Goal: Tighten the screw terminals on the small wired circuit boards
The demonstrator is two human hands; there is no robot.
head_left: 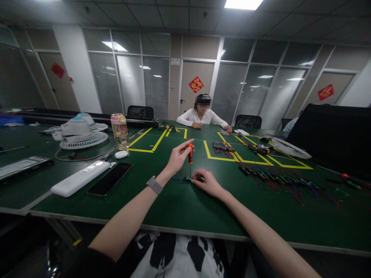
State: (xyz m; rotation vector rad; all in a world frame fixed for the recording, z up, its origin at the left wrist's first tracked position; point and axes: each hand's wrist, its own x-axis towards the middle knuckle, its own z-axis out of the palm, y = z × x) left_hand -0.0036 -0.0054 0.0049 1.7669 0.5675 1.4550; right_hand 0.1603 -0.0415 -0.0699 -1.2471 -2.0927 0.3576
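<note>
My left hand (pixel 178 157) is closed around the handle of a screwdriver (pixel 190 155), orange and black, which stands upright with its tip pointing down. Under the tip lies a small green circuit board (pixel 188 179) with red and blue wires, flat on the green table (pixel 174 208). My right hand (pixel 206 182) pinches the board's right end between thumb and fingers. Whether the tip sits in a screw is too small to tell. A watch with a grey band (pixel 155 185) is on my left wrist.
Left of my hands lie a black phone (pixel 110 179), a white power strip-like case (pixel 81 178), a bottle (pixel 119 131) and fans (pixel 84 133). Many wired boards (pixel 284 179) spread to the right, with another wired bundle (pixel 223 150) beyond. A co-worker (pixel 203 114) sits opposite.
</note>
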